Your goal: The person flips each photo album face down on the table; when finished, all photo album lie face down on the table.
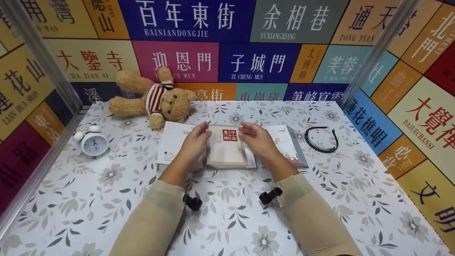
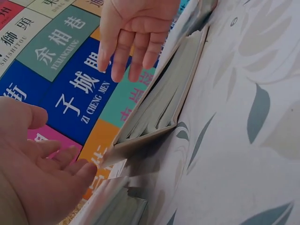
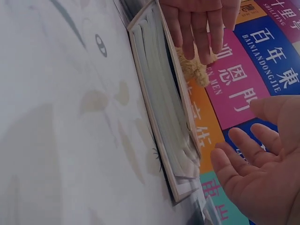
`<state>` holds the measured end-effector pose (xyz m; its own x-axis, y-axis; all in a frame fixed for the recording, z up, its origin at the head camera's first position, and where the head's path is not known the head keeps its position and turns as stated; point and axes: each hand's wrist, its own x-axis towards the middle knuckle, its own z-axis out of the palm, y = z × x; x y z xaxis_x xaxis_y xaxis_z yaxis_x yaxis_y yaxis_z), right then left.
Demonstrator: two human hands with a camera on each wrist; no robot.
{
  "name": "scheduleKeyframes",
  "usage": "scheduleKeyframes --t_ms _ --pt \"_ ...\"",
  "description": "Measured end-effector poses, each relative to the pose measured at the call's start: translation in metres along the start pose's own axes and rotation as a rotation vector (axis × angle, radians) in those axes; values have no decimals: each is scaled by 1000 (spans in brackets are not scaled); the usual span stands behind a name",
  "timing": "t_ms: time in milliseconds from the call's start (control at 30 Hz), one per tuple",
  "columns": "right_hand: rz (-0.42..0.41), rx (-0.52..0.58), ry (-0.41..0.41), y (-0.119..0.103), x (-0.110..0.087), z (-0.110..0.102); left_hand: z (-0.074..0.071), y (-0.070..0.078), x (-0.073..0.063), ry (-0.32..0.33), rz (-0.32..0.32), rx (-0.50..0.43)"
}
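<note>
A beige-covered book (image 1: 225,153) with a red four-square print lies between my two hands. My left hand (image 1: 192,145) hovers at its left side, fingers loosely bent, over a white book (image 1: 174,140). On the other side my right hand (image 1: 263,144) is held over the near edge of another white book (image 1: 289,142) with a grey spine. Both palms face each other, and neither hand holds anything. The left wrist view shows the beige book's page edges (image 2: 159,101) beside the left hand (image 2: 42,164). In the right wrist view the right hand (image 3: 262,168) has relaxed fingers.
A teddy bear (image 1: 156,97) in a striped sweater lies behind the books. On the left stands a white alarm clock (image 1: 93,142); a black headband (image 1: 321,149) lies on the right. A flowered cloth (image 1: 227,220) covers the table, with printed walls around it.
</note>
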<state>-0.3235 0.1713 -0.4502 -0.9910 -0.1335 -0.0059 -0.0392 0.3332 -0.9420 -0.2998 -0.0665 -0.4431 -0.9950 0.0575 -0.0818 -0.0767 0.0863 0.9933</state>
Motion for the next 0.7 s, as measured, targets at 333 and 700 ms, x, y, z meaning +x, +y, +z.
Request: scheduleKeyframes --t_ms 333,700 --pt "19 -105 -141 10 -4 1 0 -7 -3 -117 -96 299" --pt "-25 -431 -292 5 -10 4 0 -6 -2 -124 -136 328"
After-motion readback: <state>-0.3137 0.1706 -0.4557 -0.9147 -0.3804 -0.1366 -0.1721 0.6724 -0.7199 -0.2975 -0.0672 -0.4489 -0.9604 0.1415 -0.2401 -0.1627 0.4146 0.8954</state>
